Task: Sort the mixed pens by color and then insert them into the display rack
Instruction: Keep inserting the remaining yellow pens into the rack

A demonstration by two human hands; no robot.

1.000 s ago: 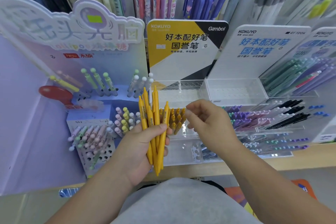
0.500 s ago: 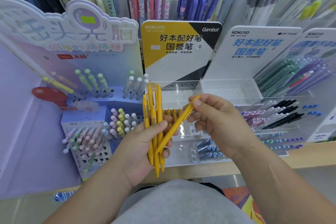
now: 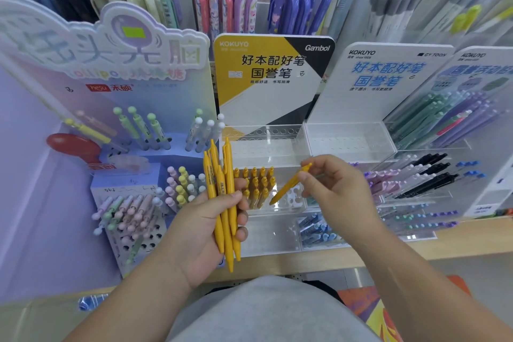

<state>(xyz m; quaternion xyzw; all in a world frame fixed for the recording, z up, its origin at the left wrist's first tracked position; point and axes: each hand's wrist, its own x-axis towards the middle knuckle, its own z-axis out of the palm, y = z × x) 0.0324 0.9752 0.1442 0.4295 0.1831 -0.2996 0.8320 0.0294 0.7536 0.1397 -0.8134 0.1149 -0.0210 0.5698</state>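
My left hand [image 3: 206,233] grips a bundle of yellow pens [image 3: 222,197] upright in front of the display. My right hand [image 3: 337,191] pinches a single yellow pen [image 3: 288,186] near its clicker end, tip slanting down-left over the clear acrylic rack [image 3: 288,209]. Several yellow pens [image 3: 256,184] stand in the holes on the rack's left side. The holes below the single pen's tip are bare.
A purple stand [image 3: 111,194] with pastel pens is at the left. Clear tiers with purple, black and blue pens [image 3: 416,178] are at the right. Kokuyo sign boards [image 3: 273,78] rise behind the rack. A wooden shelf edge [image 3: 416,239] runs along the front.
My right hand drew one yellow pen out of the bundle in my left hand and moved it right, its tip now pointing down toward the rack.
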